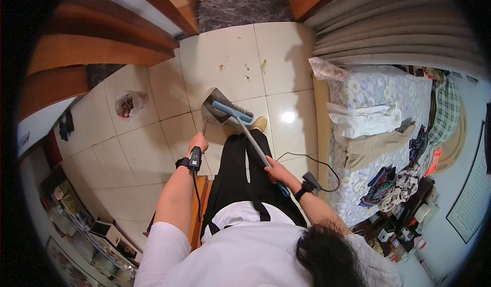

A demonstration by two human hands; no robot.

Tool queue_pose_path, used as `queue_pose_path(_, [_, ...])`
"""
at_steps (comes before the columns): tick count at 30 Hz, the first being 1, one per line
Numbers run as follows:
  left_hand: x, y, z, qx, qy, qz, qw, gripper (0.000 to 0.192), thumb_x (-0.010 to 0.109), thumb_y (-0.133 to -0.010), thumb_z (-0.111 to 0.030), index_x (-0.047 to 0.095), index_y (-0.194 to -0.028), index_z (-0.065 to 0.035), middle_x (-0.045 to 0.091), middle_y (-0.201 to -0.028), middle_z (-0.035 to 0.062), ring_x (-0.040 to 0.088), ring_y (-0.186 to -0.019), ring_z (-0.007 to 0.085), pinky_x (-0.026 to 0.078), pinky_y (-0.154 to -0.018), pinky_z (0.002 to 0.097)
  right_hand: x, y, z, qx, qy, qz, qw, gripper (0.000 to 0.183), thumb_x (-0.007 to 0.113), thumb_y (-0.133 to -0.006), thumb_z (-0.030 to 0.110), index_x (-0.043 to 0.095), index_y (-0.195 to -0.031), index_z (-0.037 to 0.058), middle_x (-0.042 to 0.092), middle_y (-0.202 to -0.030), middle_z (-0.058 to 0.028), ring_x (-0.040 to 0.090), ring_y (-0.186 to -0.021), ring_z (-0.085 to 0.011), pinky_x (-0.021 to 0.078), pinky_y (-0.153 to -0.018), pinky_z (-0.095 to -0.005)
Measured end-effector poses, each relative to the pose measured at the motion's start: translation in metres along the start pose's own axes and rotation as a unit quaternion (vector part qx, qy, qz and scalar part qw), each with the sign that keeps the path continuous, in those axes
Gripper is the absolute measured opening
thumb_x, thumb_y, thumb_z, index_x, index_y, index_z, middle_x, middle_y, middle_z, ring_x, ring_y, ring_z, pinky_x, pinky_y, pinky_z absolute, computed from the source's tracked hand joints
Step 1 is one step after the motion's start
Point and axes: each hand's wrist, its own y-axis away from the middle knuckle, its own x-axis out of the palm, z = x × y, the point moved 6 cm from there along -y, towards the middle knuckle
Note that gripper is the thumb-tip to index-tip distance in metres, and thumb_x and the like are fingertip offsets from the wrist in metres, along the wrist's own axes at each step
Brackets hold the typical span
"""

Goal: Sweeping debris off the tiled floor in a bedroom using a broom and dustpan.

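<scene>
My left hand [198,143] is closed around the handle of a dark dustpan [215,97], which is in front of my feet. In my right hand [282,170] is the pale shaft of a broom [255,143]. The broom's blue head [226,109] lies across the dustpan's opening, its dark bristles facing right and away from me. Beyond them, several bits of debris [247,76] and a green scrap [263,63] are scattered on the tiles. What the dustpan holds is hard to make out.
A plastic-lined bin [129,104] with rubbish stands at the left. On the right is a bed [368,91] with clothes [379,145] on its floral sheet. Wooden doors [115,47] border the far left, and a dark stone threshold [245,11] crosses the doorway ahead.
</scene>
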Motion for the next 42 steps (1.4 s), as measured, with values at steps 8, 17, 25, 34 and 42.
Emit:
queue_pose_path(8, [0.002,0.013,0.021,-0.023,0.056,0.006,0.998,0.027,0.044,-0.075,-0.004,0.046,-0.101,0.0001,0.058,-0.087,0.0216,0.06,-0.073,0.0321,0.049,-0.058,0.0379,-0.08,0.024,0.053,0.018,0.081,-0.097,0.992,0.063,0.046,-0.076,0.011,0.018,-0.133,0.0154,0.056,-0.067,-0.0168,0.054,-0.051,-0.023,0.0456,-0.048,-0.035])
queue_pose_path(17, [-0.007,0.018,-0.009,-0.024,0.04,0.0,0.999,0.022,0.045,-0.076,-0.004,0.049,-0.098,0.0012,0.058,-0.088,0.0201,0.06,-0.07,0.0312,0.049,-0.057,0.0377,-0.037,-0.029,0.049,0.025,0.212,-0.092,0.973,0.067,0.04,-0.069,0.006,0.017,-0.132,0.0097,0.058,-0.081,-0.0249,0.058,-0.062,-0.0327,0.0468,-0.053,-0.0382])
queue_pose_path(25, [-0.067,0.072,-0.05,0.161,-0.077,-0.309,0.934,0.036,0.053,-0.078,-0.015,0.046,-0.111,-0.004,0.053,-0.101,0.0176,0.053,-0.095,0.0261,0.043,-0.079,0.0339,-0.068,0.038,0.048,0.02,0.068,-0.032,0.997,0.062,0.051,-0.074,0.014,0.025,-0.131,0.0211,0.052,-0.059,-0.0103,0.051,-0.045,-0.017,0.0436,-0.041,-0.0312])
queue_pose_path(34, [-0.212,0.401,-0.256,0.66,0.472,0.488,0.321,0.045,0.057,-0.08,-0.029,0.048,-0.106,0.0075,0.052,-0.101,0.0225,0.052,-0.09,0.0354,0.041,-0.079,0.0411,-0.183,-0.043,0.092,-0.028,0.025,-0.161,0.986,0.064,0.046,-0.077,0.01,0.016,-0.133,0.0191,0.047,-0.054,-0.0073,0.048,-0.042,-0.0173,0.042,-0.04,-0.0309])
queue_pose_path(42, [-0.204,0.442,-0.275,0.568,0.535,0.579,0.237,0.046,0.071,-0.067,-0.024,0.052,-0.099,0.0041,0.049,-0.095,0.0121,0.05,-0.087,0.0214,0.043,-0.072,0.0277,-0.113,-0.067,0.002,0.01,0.193,-0.088,0.977,0.068,0.05,-0.076,0.012,0.011,-0.131,0.009,0.053,-0.058,-0.0137,0.052,-0.046,-0.0221,0.042,-0.041,-0.0367])
